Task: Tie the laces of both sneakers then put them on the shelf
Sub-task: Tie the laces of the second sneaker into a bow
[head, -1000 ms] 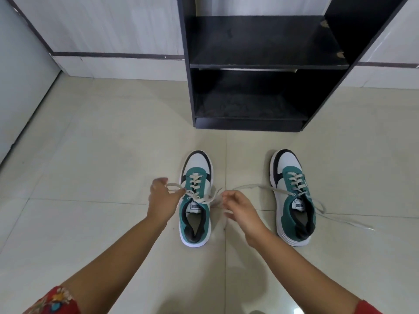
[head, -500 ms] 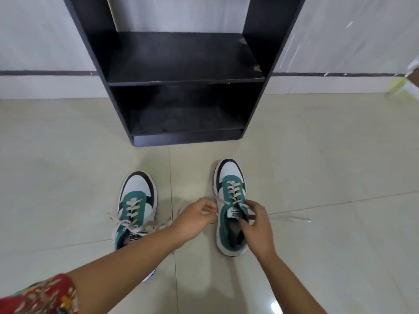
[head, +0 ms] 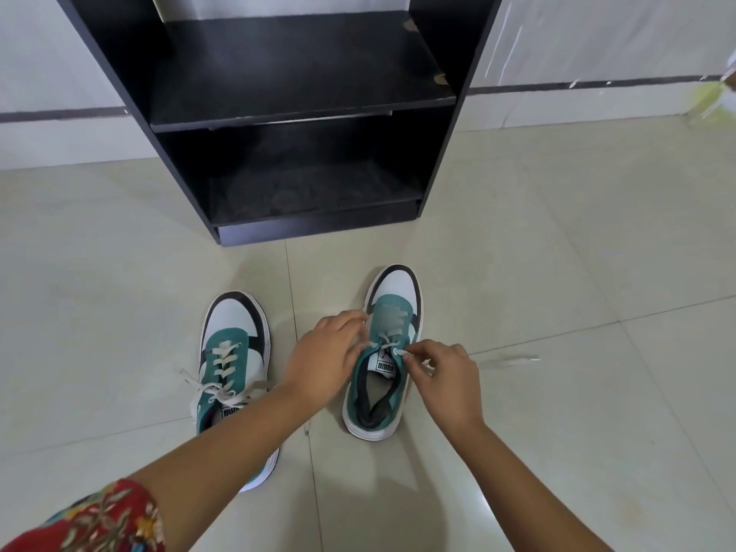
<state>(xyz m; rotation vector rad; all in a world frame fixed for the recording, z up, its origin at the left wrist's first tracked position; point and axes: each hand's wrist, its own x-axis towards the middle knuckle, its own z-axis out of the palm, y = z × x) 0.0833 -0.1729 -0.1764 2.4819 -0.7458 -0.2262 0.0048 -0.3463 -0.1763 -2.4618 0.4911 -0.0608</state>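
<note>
Two teal, white and black sneakers stand on the tiled floor, toes toward a black shelf unit (head: 302,101). The left sneaker (head: 233,352) has a knot with loops over its tongue, and my left forearm crosses its heel. Both hands are at the right sneaker (head: 392,312). My left hand (head: 326,358) pinches a cream lace on that shoe's left side. My right hand (head: 448,378) pinches the other lace on the right side. A loose lace end (head: 513,359) trails, blurred, over the floor to the right.
The shelf unit stands against a pale wall with a dark stripe; its two visible shelves hold nothing. Beige floor tiles (head: 577,272) spread all around the shoes. A blurred yellow-green object (head: 715,99) sits at the far right edge by the wall.
My hands left the left sneaker's laces, now knotted, and moved to the right sneaker, each taking a lace. The view swung right, so the shoes sit more to the left.
</note>
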